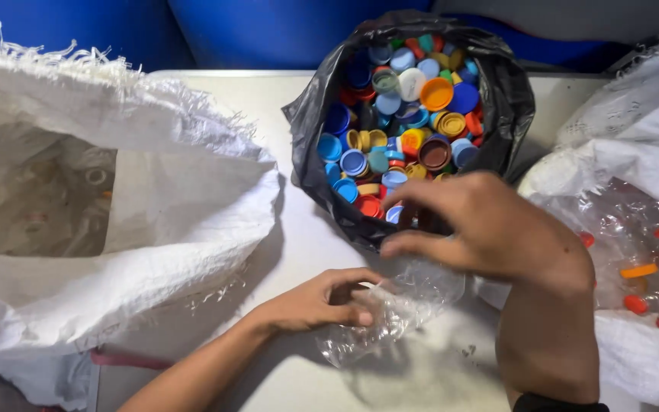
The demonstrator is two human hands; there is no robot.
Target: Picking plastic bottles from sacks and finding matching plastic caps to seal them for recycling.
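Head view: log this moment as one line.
left hand: grips crushed clear plastic bottle | right hand: at bottle's top | black plastic bag of coloured bottle caps: open, behind | white woven sack: left

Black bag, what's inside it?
The black bag holds lots of bottle caps: blue, orange, yellow, red, white. The right hand covers the nearest ones, and whatever lies under the top layer is hidden.

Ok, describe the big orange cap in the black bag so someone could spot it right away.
Find the black bag of caps at the top centre, between two white sacks. Look in its upper right part, beside a white cap. The orange cap lies open side up and is wider than nearly all its neighbours.
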